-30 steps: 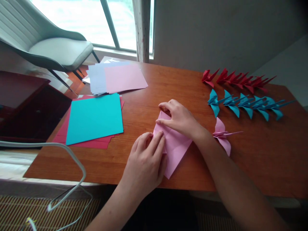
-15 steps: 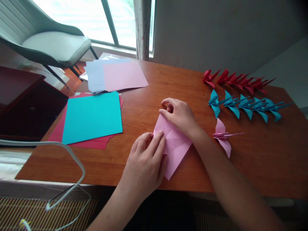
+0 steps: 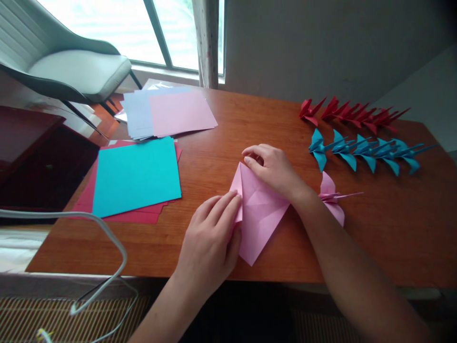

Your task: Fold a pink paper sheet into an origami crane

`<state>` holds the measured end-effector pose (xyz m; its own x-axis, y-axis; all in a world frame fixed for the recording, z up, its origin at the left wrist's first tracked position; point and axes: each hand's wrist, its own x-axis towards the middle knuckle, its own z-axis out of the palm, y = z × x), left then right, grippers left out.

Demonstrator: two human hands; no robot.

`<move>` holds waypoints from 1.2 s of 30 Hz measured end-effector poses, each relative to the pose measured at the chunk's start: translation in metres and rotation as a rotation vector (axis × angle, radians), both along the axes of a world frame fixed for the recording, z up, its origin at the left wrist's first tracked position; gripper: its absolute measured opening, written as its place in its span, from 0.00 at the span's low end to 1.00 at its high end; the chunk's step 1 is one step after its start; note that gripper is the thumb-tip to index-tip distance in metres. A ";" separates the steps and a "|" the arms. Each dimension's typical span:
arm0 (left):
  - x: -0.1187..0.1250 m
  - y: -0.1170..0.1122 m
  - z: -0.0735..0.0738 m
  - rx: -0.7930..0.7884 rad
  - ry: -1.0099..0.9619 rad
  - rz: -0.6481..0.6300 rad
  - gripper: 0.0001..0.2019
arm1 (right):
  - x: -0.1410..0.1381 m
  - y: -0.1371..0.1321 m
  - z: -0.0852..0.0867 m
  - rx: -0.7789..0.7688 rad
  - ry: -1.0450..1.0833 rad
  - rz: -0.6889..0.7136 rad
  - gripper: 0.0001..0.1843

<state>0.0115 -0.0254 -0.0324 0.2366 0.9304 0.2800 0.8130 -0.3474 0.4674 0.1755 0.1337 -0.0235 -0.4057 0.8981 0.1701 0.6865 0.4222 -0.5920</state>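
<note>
A half-folded pink paper (image 3: 259,214) lies near the front edge of the wooden table (image 3: 221,143). My left hand (image 3: 212,238) presses its left side, fingers laid together along a raised flap. My right hand (image 3: 273,169) rests on the paper's upper tip, fingers curled and pinching the corner against the table. A finished pink paper crane (image 3: 330,197) sits just right of my right wrist, partly hidden by my forearm.
A row of blue paper cranes (image 3: 364,152) and a row of red paper cranes (image 3: 353,114) lie at the back right. A teal sheet (image 3: 137,174) covers red sheets at the left; pale pink and lilac sheets (image 3: 167,114) lie behind. A grey chair (image 3: 71,69) and a white cable (image 3: 103,228) are at the left.
My right hand slid up from the paper's middle to its top corner, uncovering the creased centre. The left hand's fingers straightened along the left flap. The view shifted slightly.
</note>
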 end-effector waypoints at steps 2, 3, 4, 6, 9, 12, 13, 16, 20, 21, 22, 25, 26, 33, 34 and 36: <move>-0.003 0.002 0.001 0.012 -0.053 0.028 0.23 | 0.003 -0.003 0.003 -0.021 0.004 0.027 0.09; -0.004 0.004 0.002 0.021 -0.065 0.044 0.22 | 0.005 -0.005 0.004 -0.031 0.009 0.034 0.10; -0.005 0.007 0.003 0.032 -0.067 0.062 0.22 | 0.007 -0.007 0.005 -0.043 0.015 0.035 0.11; -0.009 0.013 0.007 0.049 -0.042 0.114 0.20 | 0.013 -0.013 0.005 -0.064 0.038 0.016 0.11; -0.016 0.026 0.013 -0.004 -0.001 0.212 0.16 | 0.020 -0.021 0.003 -0.053 0.079 -0.044 0.11; -0.022 0.039 0.014 -0.043 -0.052 0.275 0.13 | 0.024 -0.025 0.004 -0.044 0.075 -0.075 0.10; -0.023 0.042 0.014 -0.046 -0.083 0.297 0.13 | 0.024 -0.025 0.004 -0.050 0.067 -0.077 0.10; -0.026 0.046 0.014 -0.080 -0.236 0.323 0.12 | 0.023 -0.025 0.007 -0.062 0.037 -0.081 0.11; -0.028 0.045 0.016 -0.147 -0.443 0.343 0.10 | 0.021 -0.025 0.009 -0.074 0.015 -0.095 0.11; -0.029 0.045 0.017 -0.165 -0.484 0.353 0.10 | 0.021 -0.026 0.009 -0.076 0.019 -0.100 0.11; -0.029 0.044 0.018 -0.182 -0.522 0.366 0.10 | 0.021 -0.026 0.009 -0.076 0.028 -0.107 0.12; -0.030 0.044 0.019 -0.216 -0.629 0.401 0.11 | 0.021 -0.027 0.010 -0.078 0.063 -0.119 0.12; -0.031 0.043 0.019 -0.225 -0.658 0.409 0.12 | 0.021 -0.027 0.010 -0.083 0.075 -0.120 0.12; -0.031 0.044 0.018 -0.271 -0.782 0.426 0.19 | 0.023 -0.026 0.011 -0.173 0.242 -0.094 0.13; -0.031 0.044 0.019 -0.270 -0.791 0.427 0.20 | 0.023 -0.026 0.011 -0.192 0.270 -0.095 0.13; -0.030 0.044 0.019 -0.263 -0.809 0.426 0.21 | 0.023 -0.026 0.010 -0.220 0.315 -0.096 0.13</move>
<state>-0.0185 0.0185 -0.0130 -0.3108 0.9503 -0.0204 0.2423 0.0999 0.9650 0.1987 0.1077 -0.0131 -0.2766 0.9582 0.0726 0.4869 0.2049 -0.8491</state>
